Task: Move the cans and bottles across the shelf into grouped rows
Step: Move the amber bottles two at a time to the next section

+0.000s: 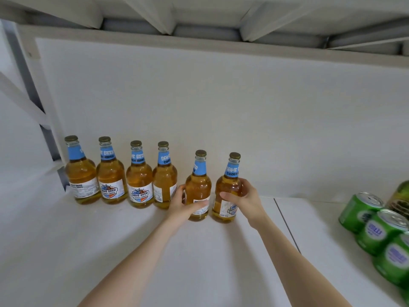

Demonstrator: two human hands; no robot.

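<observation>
While four amber glass beer bottles (pixel 124 173) line the white shelf (pixel 199 251), my left hand (pixel 181 207) grips the fifth bottle (pixel 198 187) and my right hand (pixel 245 200) the sixth bottle (pixel 228 189), closing the row; green cans (pixel 380 231) wait right.

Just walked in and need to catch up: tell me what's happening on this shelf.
A person is lining up beer bottles along the back of a white shelf. Four bottles already stand side by side at the left. The left hand grips a fifth bottle and the right hand a sixth bottle, both upright, just right of the row. Green cans sit clustered at the far right.
</observation>
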